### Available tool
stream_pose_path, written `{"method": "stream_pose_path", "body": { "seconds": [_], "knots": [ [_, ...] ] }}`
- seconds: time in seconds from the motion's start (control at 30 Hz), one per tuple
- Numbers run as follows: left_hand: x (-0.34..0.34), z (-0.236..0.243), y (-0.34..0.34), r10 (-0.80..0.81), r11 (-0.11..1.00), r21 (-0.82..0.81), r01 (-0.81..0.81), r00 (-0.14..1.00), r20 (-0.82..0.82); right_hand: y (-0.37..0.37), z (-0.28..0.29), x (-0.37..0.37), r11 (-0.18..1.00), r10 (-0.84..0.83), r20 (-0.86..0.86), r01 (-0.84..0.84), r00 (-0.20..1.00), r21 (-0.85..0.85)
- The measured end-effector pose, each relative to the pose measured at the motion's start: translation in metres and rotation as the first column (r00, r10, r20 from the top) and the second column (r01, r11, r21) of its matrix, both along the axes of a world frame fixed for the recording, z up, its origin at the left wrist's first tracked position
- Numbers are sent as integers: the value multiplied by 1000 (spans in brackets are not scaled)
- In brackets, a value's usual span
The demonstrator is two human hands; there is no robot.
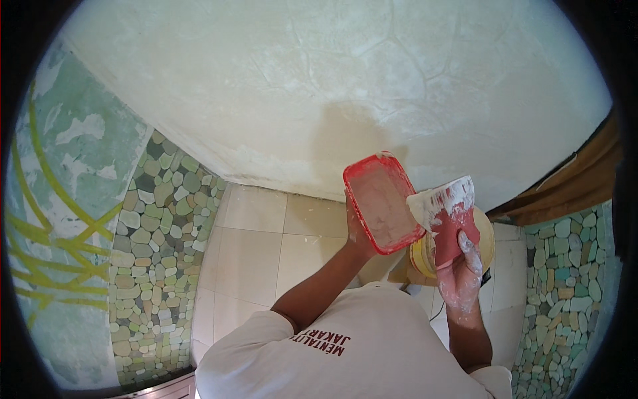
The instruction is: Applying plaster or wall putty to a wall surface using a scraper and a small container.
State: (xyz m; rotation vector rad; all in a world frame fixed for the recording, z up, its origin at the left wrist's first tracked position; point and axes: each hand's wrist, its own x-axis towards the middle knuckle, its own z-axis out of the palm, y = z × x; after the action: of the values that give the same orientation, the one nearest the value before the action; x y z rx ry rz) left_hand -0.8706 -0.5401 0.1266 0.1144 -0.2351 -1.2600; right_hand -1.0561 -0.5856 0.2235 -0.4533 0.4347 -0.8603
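Observation:
My left hand point(359, 234) grips the side of a shallow red tray point(403, 244), tilted in front of the wall. Smooth greyish-pink plaster paste point(382, 206) covers its inside, and some is smeared on the rim. Just right of the tray, my right hand point(461, 274) is closed around a broad red plaster spreader point(452, 233). Thick white paste coats the spreader's wide end, which points up and lies close to the tray's right edge. White smears cover my right fingers and wrist. The left fingers are mostly hidden by the tray.
A pale wall point(266, 86) with raised vein-like lines rises ahead. Behind my right hand, a yellow bucket point(487, 249) stands on the tiled floor point(252, 216). Pebble-stone strips point(163, 219) flank both sides. A brown curtain point(571, 183) hangs at the right, and a dark cable lies near the bucket.

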Motion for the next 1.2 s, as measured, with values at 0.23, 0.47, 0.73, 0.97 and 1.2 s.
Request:
{"method": "stream_pose_path", "body": {
  "seconds": [0.23, 0.47, 0.73, 0.97, 1.2],
  "knots": [
    [-40, 1, -26, -6, 996, 84, 1, 998, 66, -37, 9, -36, 997, 45, 39, -42, 998, -63],
    [-94, 12, -68, -62, 998, -14, 68, 959, 277, -100, -11, -106, 997, -26, 36, 29, 999, -71],
    [-144, -2, -107, -166, 985, 93, 149, 960, 224, -145, -27, -161, 991, -59, 34, 62, 998, -115],
    [-171, 7, -133, -155, 986, 113, 123, 923, 352, -165, -43, -191, 990, -49, 64, 57, 997, -126],
    [-192, -25, -146, -250, 954, 190, 233, 966, 71, -177, -53, -218, 990, -70, 114, 83, 991, -111]
  ]
}}
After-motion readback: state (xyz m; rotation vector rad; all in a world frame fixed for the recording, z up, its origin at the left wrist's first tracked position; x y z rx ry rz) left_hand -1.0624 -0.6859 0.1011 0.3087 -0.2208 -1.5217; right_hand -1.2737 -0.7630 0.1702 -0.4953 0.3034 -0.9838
